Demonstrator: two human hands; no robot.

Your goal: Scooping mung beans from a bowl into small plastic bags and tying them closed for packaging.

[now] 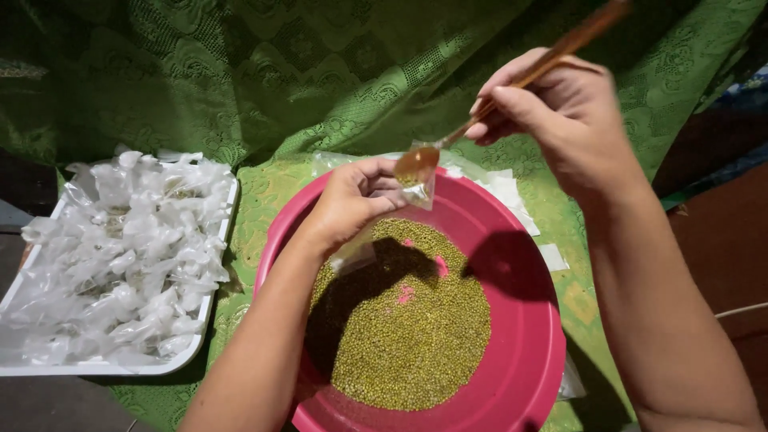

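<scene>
We see our left hand [352,200] pinching a small clear plastic bag [416,192] open at its mouth, fingers closed on the film, held just over the far rim of the pink basin [528,320]. Our right hand [560,120] grips a wooden spoon [512,88] by the handle, fingers curled tight around it, bowl tipped at the bag mouth. Spoon bowl looks loaded with green mung beans [408,320]; most of the beans lie heaped in the basin bottom, a few pink patches bare.

To our left sits a white tray [96,368] piled with twisted clear packets [128,240]; it rests on the near left part of the green lace cloth [264,200]. Flat spare bags [504,192] lie on the cloth beyond the basin's far edge.

Doing it well, we judge: keep the bag mouth wide and directly under the spoon tip, tilt slowly, stay above the basin so strays fall back in. Bag hangs loose, so the grip must not slip. How full the bag is, we cannot tell.
</scene>
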